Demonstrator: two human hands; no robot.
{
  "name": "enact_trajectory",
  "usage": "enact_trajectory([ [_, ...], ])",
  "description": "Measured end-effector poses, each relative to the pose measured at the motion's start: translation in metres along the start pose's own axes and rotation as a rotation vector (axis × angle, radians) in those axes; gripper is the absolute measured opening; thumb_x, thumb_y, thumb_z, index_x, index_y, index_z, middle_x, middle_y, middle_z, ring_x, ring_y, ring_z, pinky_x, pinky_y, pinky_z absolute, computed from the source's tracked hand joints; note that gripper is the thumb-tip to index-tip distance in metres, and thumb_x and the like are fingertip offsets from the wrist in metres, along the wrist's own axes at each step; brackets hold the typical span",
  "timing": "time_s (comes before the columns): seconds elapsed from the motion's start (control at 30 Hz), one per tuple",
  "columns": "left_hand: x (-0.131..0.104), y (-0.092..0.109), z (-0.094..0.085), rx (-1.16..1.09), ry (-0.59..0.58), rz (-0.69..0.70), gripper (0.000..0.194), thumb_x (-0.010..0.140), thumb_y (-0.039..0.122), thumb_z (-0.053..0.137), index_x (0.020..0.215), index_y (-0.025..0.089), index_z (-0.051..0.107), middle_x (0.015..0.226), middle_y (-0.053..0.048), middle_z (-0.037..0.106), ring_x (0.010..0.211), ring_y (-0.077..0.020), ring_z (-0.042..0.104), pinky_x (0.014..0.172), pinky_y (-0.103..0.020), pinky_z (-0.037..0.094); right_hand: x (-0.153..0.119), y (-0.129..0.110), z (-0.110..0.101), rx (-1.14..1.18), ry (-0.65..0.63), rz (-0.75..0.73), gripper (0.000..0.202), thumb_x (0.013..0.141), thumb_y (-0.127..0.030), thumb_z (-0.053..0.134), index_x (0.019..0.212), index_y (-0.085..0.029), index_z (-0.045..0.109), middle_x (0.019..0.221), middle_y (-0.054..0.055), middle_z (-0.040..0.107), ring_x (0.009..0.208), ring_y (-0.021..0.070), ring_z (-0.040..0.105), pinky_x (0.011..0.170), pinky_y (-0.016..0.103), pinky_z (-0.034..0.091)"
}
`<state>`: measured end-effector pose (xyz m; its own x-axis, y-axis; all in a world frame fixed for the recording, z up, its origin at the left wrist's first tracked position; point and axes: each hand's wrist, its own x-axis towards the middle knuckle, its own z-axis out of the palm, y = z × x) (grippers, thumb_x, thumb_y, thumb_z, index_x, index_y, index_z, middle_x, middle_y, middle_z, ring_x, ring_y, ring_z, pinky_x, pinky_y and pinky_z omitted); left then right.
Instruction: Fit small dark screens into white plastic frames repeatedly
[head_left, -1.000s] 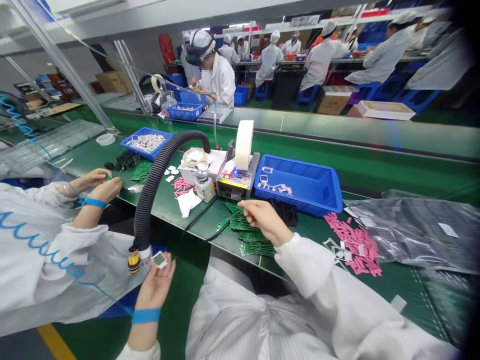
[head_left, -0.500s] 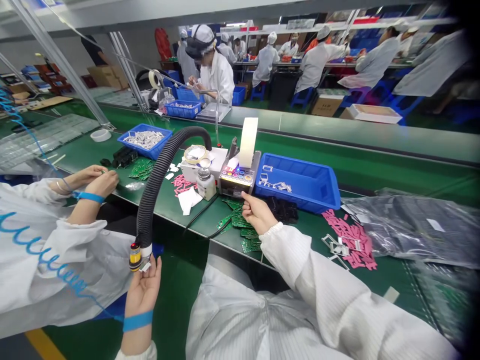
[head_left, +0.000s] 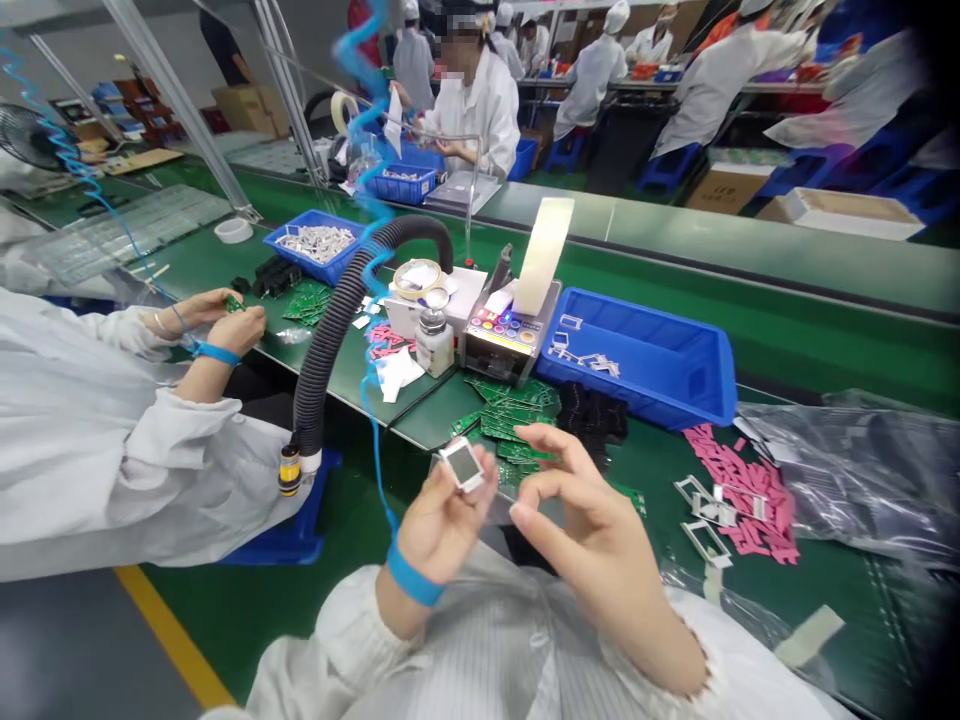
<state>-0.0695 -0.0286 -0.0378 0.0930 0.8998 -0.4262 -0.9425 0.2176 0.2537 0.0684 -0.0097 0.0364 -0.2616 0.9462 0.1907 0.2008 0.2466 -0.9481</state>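
Note:
A small square screen in a white frame (head_left: 463,464) is held up in my left hand (head_left: 442,525), pinched between thumb and fingers, its grey face towards me. A blue band circles that wrist. Close by on the right, my right hand (head_left: 585,510) is raised with thumb and fingers curved and apart, and I see nothing between them. Behind both hands, green circuit boards (head_left: 517,405) lie in a loose pile in front of the tape dispenser (head_left: 502,340). Black parts (head_left: 592,420) lie beside the boards.
A blue bin (head_left: 645,350) holds a few white frames. Pink strips (head_left: 742,490) and white frames lie to the right, near plastic-wrapped sheets (head_left: 862,470). A black hose (head_left: 322,370) arches down on the left. A coiled blue cord crosses the view. A co-worker's hands (head_left: 232,325) work at left.
My left hand has left the hose's end, bringing the framed screen up and right. My right hand has drawn back from the tape dispenser, its fingers now spread. The view has shifted.

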Motion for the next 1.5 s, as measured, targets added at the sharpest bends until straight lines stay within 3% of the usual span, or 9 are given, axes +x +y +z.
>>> enact_trajectory([
  [0.1, -0.008, -0.017, 0.034, 0.063, -0.123, -0.058, 0.026, 0.073, 0.031, 0.07, 0.094, 0.017, 0.067, 0.093, -0.004, 0.072, 0.101, -0.0208, 0.063, 0.102, -0.038, 0.039, -0.006, -0.006, -0.004, -0.169, 0.007, -0.131, 0.013, 0.077, -0.025, 0.062, 0.064, -0.022, 0.062, 0.128, 0.008, 0.049, 0.118, 0.0285, 0.047, 0.091, 0.044, 0.043],
  [0.2, -0.013, -0.025, 0.047, 0.086, -0.159, -0.072, 0.029, 0.069, 0.036, 0.073, 0.092, 0.019, 0.068, 0.094, -0.003, 0.071, 0.104, -0.0204, 0.061, 0.103, -0.037, 0.036, -0.004, -0.008, -0.009, -0.307, 0.074, -0.174, 0.015, 0.079, -0.025, 0.061, 0.064, -0.022, 0.061, 0.13, 0.007, 0.048, 0.118, 0.0295, 0.047, 0.09, 0.047, 0.043],
  [0.8, -0.008, -0.037, 0.051, 0.133, -0.076, 0.003, 0.032, 0.064, 0.032, 0.077, 0.092, 0.02, 0.068, 0.091, -0.001, 0.072, 0.091, -0.0167, 0.064, 0.096, -0.034, 0.041, 0.008, 0.003, -0.023, -0.29, 0.202, -0.066, 0.017, 0.078, -0.026, 0.059, 0.062, -0.021, 0.058, 0.117, 0.007, 0.058, 0.108, 0.0277, 0.054, 0.091, 0.048, 0.04],
  [0.93, -0.005, -0.038, 0.05, 0.144, -0.067, 0.037, 0.029, 0.066, 0.031, 0.075, 0.093, 0.021, 0.069, 0.094, -0.001, 0.073, 0.093, -0.0159, 0.064, 0.095, -0.031, 0.043, 0.01, 0.01, -0.019, -0.391, 0.226, -0.116, 0.016, 0.078, -0.026, 0.057, 0.064, -0.021, 0.056, 0.105, 0.008, 0.061, 0.1, 0.0263, 0.057, 0.088, 0.048, 0.041],
  [1.03, -0.005, -0.034, 0.049, 0.129, -0.026, 0.036, 0.021, 0.071, 0.028, 0.072, 0.091, 0.021, 0.07, 0.094, 0.0, 0.074, 0.092, -0.0131, 0.066, 0.089, -0.024, 0.047, 0.009, 0.017, -0.013, -0.594, 0.275, -0.297, 0.012, 0.082, -0.027, 0.055, 0.089, -0.02, 0.061, 0.116, 0.012, 0.059, 0.11, 0.0293, 0.052, 0.095, 0.052, 0.035],
  [1.13, -0.007, -0.026, 0.044, 0.159, 0.025, -0.047, 0.014, 0.08, 0.027, 0.062, 0.09, 0.024, 0.071, 0.094, 0.003, 0.075, 0.09, -0.0094, 0.067, 0.081, -0.018, 0.05, 0.003, 0.026, -0.013, -0.8, -0.002, -0.575, 0.043, 0.086, -0.04, 0.052, 0.123, -0.02, 0.051, 0.137, 0.012, 0.047, 0.129, 0.0335, 0.035, 0.104, 0.059, 0.019],
  [1.23, -0.006, -0.02, 0.036, 0.244, 0.04, -0.092, 0.014, 0.08, 0.029, 0.062, 0.089, 0.026, 0.072, 0.095, 0.003, 0.075, 0.091, -0.0092, 0.066, 0.082, -0.019, 0.05, -0.007, 0.034, -0.021, -0.852, -0.301, -0.609, 0.066, 0.084, -0.057, 0.048, 0.134, -0.016, 0.042, 0.144, 0.013, 0.038, 0.135, 0.0378, 0.02, 0.104, 0.065, 0.014],
  [1.4, -0.009, -0.019, 0.035, 0.552, -0.233, -0.223, 0.018, 0.064, 0.026, 0.078, 0.08, 0.02, 0.075, 0.075, -0.001, 0.075, 0.073, -0.0115, 0.066, 0.07, -0.019, 0.05, -0.021, 0.036, -0.047, -0.618, -0.109, -0.482, 0.031, 0.094, -0.035, 0.04, 0.116, -0.021, 0.056, 0.124, 0.008, 0.059, 0.118, 0.021, 0.046, 0.105, 0.049, 0.026],
  [1.5, -0.011, -0.025, 0.037, 0.597, -0.273, -0.321, 0.034, 0.059, 0.027, 0.081, 0.091, 0.019, 0.073, 0.079, -0.003, 0.074, 0.076, -0.0129, 0.066, 0.071, -0.021, 0.049, -0.029, 0.033, -0.056, -0.538, -0.017, -0.52, 0.016, 0.091, -0.026, 0.047, 0.094, -0.025, 0.063, 0.106, 0.001, 0.067, 0.099, 0.0163, 0.055, 0.103, 0.046, 0.027],
])
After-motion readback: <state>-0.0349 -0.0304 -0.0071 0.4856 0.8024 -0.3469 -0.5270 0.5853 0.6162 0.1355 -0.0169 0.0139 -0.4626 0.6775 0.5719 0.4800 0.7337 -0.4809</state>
